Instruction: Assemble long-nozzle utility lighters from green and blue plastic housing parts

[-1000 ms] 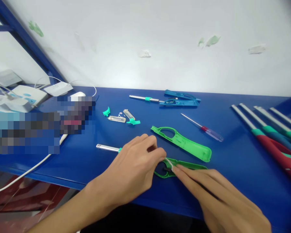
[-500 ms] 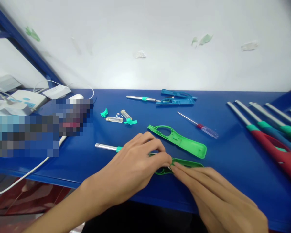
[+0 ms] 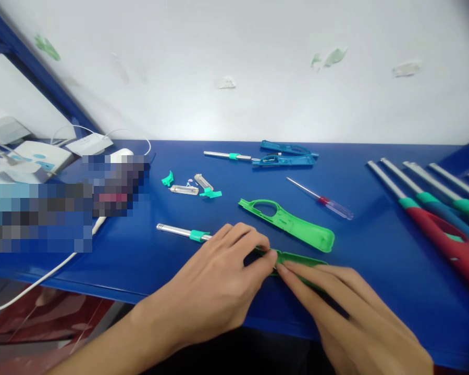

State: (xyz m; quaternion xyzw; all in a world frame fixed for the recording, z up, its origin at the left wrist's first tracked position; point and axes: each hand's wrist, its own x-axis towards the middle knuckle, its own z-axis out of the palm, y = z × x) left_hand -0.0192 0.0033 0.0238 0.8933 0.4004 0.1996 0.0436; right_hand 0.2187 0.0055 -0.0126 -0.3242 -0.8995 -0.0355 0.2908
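Observation:
A green lighter shell half point(image 3: 300, 258) lies at the front of the blue table, under both my hands. From its left end runs a metal tube point(image 3: 175, 229) with a teal collar point(image 3: 197, 236). My left hand point(image 3: 222, 281) is closed over the shell's handle opening, thumb and forefinger pinched together. My right hand point(image 3: 352, 307) presses its fingertips close beside the left ones, closed on the same shell. Something small and whitish shows between the fingertips, too hidden to name. Just behind lies the other green shell half point(image 3: 308, 233), hollow side up.
A screwdriver point(image 3: 320, 199) and an opened blue lighter point(image 3: 285, 161) lie farther back. Clear fuel tanks point(image 3: 184, 190) and teal triggers point(image 3: 211, 193) are left of centre. Whole lighters, one red point(image 3: 441, 234), line the right. A white cable point(image 3: 42, 283) crosses the left edge.
My left hand has shifted slightly down and right, so more of the teal collar shows. My right fingers have spread a little over the shell; both hands stay at the same spot.

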